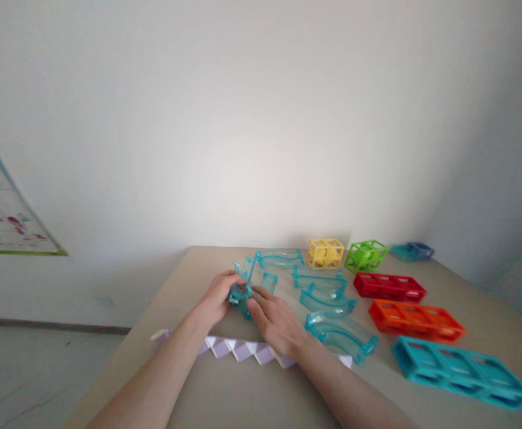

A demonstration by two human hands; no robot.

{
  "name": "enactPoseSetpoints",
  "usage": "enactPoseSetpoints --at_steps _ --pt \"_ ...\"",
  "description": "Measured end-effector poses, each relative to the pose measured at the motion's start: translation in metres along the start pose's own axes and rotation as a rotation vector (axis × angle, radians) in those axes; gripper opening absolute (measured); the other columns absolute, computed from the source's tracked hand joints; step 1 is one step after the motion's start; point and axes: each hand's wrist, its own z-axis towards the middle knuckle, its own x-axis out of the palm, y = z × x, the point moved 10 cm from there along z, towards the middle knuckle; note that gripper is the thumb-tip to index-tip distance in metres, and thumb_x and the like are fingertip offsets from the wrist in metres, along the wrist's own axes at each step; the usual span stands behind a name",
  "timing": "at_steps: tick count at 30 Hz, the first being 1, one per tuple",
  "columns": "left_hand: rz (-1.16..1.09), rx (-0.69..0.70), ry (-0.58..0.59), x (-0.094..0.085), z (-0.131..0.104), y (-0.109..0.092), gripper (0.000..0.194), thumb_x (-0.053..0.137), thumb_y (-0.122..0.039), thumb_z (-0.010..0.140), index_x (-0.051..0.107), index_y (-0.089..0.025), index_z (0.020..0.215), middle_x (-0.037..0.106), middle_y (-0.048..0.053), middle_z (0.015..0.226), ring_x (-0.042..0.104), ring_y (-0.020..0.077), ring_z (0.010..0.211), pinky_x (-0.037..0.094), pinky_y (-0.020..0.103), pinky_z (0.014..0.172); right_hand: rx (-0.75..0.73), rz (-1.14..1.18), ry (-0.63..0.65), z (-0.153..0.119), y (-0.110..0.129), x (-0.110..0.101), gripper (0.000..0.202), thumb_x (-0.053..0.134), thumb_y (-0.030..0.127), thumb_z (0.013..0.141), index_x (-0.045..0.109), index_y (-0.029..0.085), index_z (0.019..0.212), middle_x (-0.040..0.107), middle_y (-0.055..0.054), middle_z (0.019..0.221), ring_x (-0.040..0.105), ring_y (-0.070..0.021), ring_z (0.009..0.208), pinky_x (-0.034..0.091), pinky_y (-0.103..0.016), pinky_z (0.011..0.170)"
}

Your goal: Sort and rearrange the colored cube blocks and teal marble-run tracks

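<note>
My left hand [218,296] has its fingers closed on the left side of a clear teal plastic track piece [240,294]. From the right, my right hand [276,319] holds the same piece between its bent fingers and thumb; part of the grip is hidden. More clear teal pieces lie just behind the hands, among them a small one [269,281] and a long one [280,258]. Curved teal track pieces [328,299] rest to the right of my right hand, the nearest one [344,336] close to my right forearm.
A white and lilac zigzag strip [242,350] lies across the table [225,393] under my forearms. To the right stand a yellow cube frame [326,254], a green one [366,256], and red [390,287], orange [416,321] and teal blocks [462,372]. A wall bounds the back.
</note>
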Motion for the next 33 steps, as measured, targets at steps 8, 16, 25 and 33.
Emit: enactPoseSetpoints --at_steps 8,16,25,33 --pt "0.027 -0.013 -0.126 -0.032 0.009 -0.007 0.016 0.060 -0.026 0.059 0.054 -0.017 0.071 0.060 0.001 0.065 0.060 0.0156 0.059 0.050 0.028 0.054 -0.030 -0.167 0.060 0.000 -0.007 0.017 0.047 0.026 0.041 0.101 0.057 0.019 0.128 0.056 -0.014 0.133 0.054 -0.0267 0.120 0.040 -0.040 0.101" --pt "0.495 0.106 -0.374 -0.062 0.004 -0.028 0.017 0.064 -0.018 0.053 0.050 -0.019 0.062 0.047 -0.006 0.048 0.044 0.0109 0.048 0.030 0.021 0.045 0.023 -0.219 0.041 -0.001 -0.010 0.016 0.041 0.036 0.040 0.098 0.056 0.019 0.128 0.058 -0.015 0.127 0.055 -0.0277 0.114 0.040 -0.042 0.098" --pt "0.923 0.106 -0.302 -0.053 0.007 -0.025 0.015 0.062 -0.019 0.058 0.051 -0.022 0.068 0.050 -0.005 0.050 0.052 0.0157 0.053 0.031 0.024 0.048 0.088 -0.268 0.035 -0.002 -0.016 0.013 0.044 0.045 0.042 0.093 0.055 0.020 0.130 0.056 -0.015 0.128 0.052 -0.0306 0.112 0.040 -0.043 0.096" --pt "1.264 0.141 -0.318 -0.052 0.009 -0.032 0.012 0.060 -0.029 0.066 0.057 -0.021 0.076 0.063 0.005 0.071 0.062 0.0249 0.081 0.042 0.030 0.070 0.093 -0.299 0.034 -0.002 -0.018 0.013 0.044 0.043 0.045 0.093 0.054 0.024 0.131 0.058 -0.011 0.126 0.047 -0.0310 0.109 0.035 -0.044 0.095"
